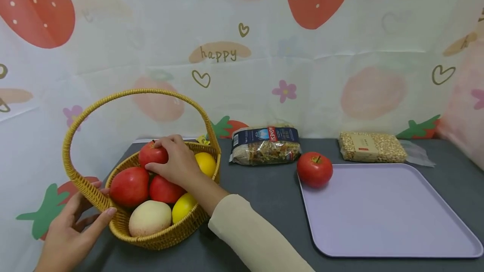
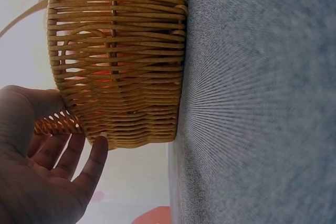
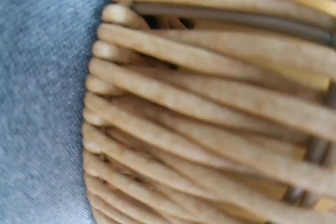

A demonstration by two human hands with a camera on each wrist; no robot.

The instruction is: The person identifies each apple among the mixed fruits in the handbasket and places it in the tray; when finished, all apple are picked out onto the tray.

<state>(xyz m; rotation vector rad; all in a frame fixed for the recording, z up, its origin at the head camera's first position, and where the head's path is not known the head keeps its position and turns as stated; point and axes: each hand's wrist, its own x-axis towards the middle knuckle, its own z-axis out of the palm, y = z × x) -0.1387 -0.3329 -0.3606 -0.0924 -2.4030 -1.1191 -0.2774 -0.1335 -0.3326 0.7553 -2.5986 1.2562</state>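
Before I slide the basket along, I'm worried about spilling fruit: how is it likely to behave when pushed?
The basket will probably feel weighty, since it is loaded with fruit. Its close weave looks fairly stiff, so it should mostly keep its shape. The rounded pieces, crowded together and heaped high, might roll if it tips.

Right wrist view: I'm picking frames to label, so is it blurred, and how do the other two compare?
Right wrist: softly blurred, with the basket near the lens; left wrist: weave fairly crisp, left hand in shade; head: clearest, the blue-labelled packet's largest print readable, dark shadow on the table beside the basket.
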